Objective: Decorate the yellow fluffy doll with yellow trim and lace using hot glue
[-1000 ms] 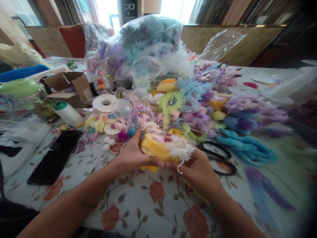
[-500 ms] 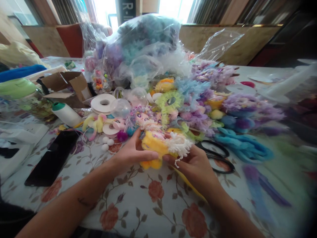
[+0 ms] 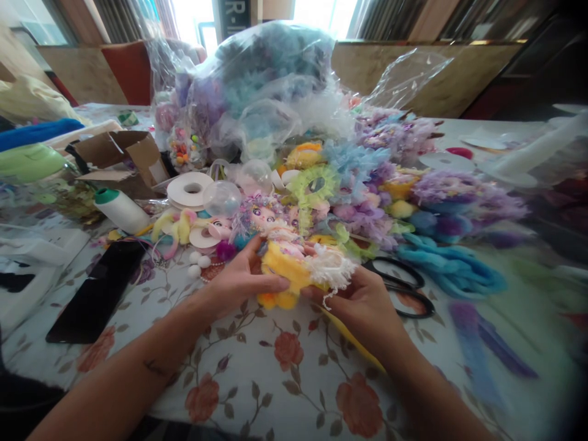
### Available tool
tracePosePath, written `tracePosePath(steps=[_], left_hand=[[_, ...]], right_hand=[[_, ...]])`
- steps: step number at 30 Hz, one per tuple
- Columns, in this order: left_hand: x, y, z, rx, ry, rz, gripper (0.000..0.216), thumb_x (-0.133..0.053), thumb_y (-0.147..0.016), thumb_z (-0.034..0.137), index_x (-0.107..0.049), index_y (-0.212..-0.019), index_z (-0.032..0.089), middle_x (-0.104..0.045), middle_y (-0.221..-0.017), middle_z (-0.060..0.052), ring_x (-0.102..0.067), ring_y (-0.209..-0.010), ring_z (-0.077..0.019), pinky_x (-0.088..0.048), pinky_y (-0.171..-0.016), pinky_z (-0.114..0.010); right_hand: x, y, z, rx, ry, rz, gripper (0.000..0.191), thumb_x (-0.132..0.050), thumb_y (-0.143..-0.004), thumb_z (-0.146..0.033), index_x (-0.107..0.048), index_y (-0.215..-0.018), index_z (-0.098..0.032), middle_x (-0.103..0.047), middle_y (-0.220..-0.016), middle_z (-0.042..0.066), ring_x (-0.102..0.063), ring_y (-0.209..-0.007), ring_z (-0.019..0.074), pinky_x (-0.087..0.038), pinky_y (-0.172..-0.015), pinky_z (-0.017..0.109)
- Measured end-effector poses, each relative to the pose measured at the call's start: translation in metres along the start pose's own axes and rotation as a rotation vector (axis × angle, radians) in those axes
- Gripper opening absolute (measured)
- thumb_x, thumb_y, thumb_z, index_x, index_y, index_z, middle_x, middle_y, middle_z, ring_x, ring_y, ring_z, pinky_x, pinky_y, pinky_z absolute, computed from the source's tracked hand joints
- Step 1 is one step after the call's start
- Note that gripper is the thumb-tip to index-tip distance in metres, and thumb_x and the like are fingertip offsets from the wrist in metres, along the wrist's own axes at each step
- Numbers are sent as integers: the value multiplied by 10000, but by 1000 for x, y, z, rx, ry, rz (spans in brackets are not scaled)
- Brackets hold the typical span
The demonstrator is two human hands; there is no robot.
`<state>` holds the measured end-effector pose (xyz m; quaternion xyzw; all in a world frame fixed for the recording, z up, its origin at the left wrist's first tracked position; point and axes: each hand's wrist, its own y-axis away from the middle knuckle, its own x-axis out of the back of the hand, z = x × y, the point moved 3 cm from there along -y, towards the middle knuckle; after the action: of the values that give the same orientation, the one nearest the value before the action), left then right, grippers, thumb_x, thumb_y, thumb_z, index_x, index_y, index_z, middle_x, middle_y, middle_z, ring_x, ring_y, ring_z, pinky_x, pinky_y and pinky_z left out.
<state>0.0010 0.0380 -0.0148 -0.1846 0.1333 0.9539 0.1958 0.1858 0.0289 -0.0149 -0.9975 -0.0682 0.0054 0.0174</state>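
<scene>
Between my two hands is a small doll (image 3: pixel 263 215) with purple eyes and pastel curly hair, its lower body wrapped in a fluffy yellow strip (image 3: pixel 285 263). My left hand (image 3: pixel 243 275) grips the doll from the left, thumb laid across the yellow fluff. On the other side my right hand (image 3: pixel 362 306) is closed, thumb and fingers pinching the yellow strip near a tuft of white yarn (image 3: pixel 333 269). A yellow tail of the strip runs down under the right wrist. My right fingertips are partly hidden. Black-handled scissors (image 3: pixel 411 303) lie just right of that hand.
Behind the hands rises a pile of fluffy pastel pieces under a clear plastic bag (image 3: pixel 280 67). To the left are a black phone (image 3: pixel 94 294), a thread cone (image 3: pixel 120 209), a ribbon spool (image 3: pixel 190 188) and a cardboard box (image 3: pixel 122 159). Blue fluffy strips (image 3: pixel 452 269) lie right.
Almost nothing differs. My left thumb has shifted slightly left on the yellow fluff, and the view has tilted a little; both hands keep their hold.
</scene>
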Motion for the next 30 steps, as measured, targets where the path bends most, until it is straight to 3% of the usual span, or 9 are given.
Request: tracePosePath(steps=[7,14,17,20,25,30], left_hand=[[0,1,-2,-62,-43,14,672,-844,-705,248,-504,-1285,226,-720,-1067,-78,-711,-899,-244,-554,-804,-319],[-1,2,-1,-35,-37,46,851,-856,-676,251,-416,-1404,224,-724,-988,-74,-716,-790,-245,-559,-733,-332],[0,1,-2,-20,-30,52,999,-857,-675,246,-286,-1495,251,-718,-1034,-83,-718,-861,-273,-561,-767,-355],[0,1,-2,4,-56,70,1137,-873,-649,226,-166,-1539,265,-708,-1110,-103,-702,-975,-311,-560,-808,-381],[-4,1,4,1,-101,90,1128,-892,-581,193,-240,-1501,204,-680,-1196,-160,-649,-1116,-371,-545,-876,-430],[-4,1,2,8,-129,104,1024,-898,-576,229,-334,-1430,213,-664,-1229,-162,-628,-1155,-388,-534,-910,-462]], right_hand=[[-1,1,-3,0,-10,-1,422,-856,-622,-200,-750,-1029,-237,-753,-925,36,-715,-773,221,-600,-756,342],[-1,1,-3,9,10,-9,450,-858,-627,-241,-749,-1064,-239,-756,-952,46,-722,-785,231,-602,-779,357],[-1,1,-3,-5,16,-5,439,-845,-632,-248,-746,-1060,-238,-756,-943,46,-722,-781,238,-607,-714,344],[-3,0,-3,-1,9,-1,455,-840,-628,-234,-737,-1071,-228,-758,-969,56,-722,-931,282,-606,-719,335],[-5,0,-4,45,-9,-35,491,-830,-647,-186,-720,-1124,-217,-721,-1182,72,-681,-1102,292,-581,-877,348],[-5,1,-6,71,41,-43,446,-824,-678,-212,-734,-1114,-223,-663,-1309,79,-633,-1191,308,-569,-920,357]])
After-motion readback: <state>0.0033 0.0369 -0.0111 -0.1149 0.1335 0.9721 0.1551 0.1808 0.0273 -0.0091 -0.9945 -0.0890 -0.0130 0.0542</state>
